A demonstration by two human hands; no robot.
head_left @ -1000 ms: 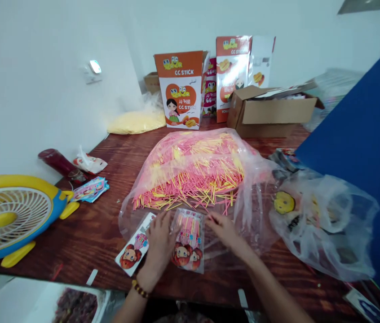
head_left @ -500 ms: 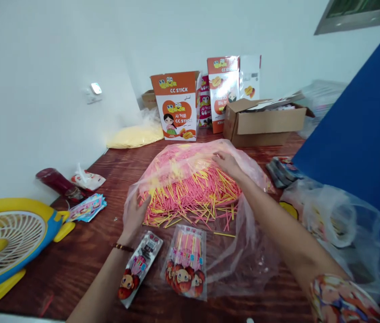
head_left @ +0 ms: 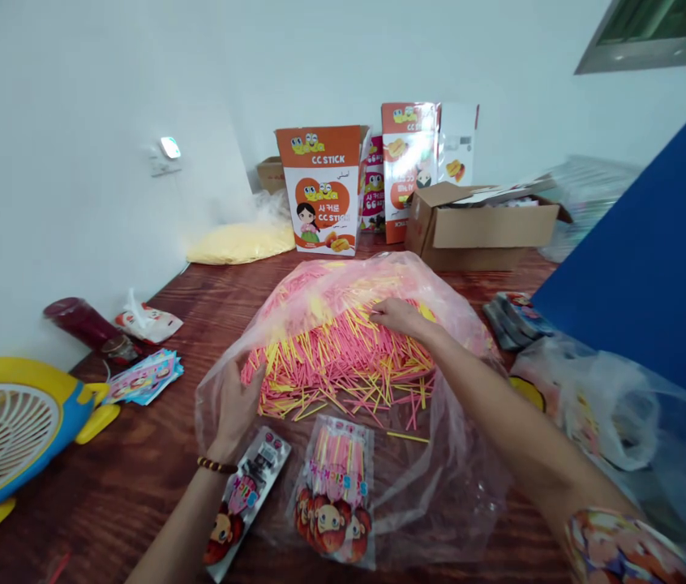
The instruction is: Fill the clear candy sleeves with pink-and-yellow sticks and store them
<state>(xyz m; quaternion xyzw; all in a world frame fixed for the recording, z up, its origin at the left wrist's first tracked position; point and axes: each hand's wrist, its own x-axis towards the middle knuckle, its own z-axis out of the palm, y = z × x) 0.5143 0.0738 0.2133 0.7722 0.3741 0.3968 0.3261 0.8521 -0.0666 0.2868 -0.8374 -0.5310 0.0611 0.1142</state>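
Observation:
A clear plastic bag lies on its side with its mouth toward me, full of thin pink and yellow sticks. My left hand is at the left side of the mouth, thumb apart from the fingers, the plastic lying against it. Over the top of the sticks reaches my right hand, its fingers loosely bent and nothing visible in them. In front lies a printed clear pouch with pink and yellow sticks inside. Beside it, partly under my left forearm, is a narrow printed sachet.
Orange-and-white boxes and an open cardboard carton stand at the back. A yellow-and-blue fan, a dark red bottle and printed cards are on the left. Crumpled plastic bags lie beside a blue panel at right.
My right hand has moved slightly left and down, from the bag's upper edge onto the sticks. My left hand has shifted a little left, and the plastic spreads farther out beside it.

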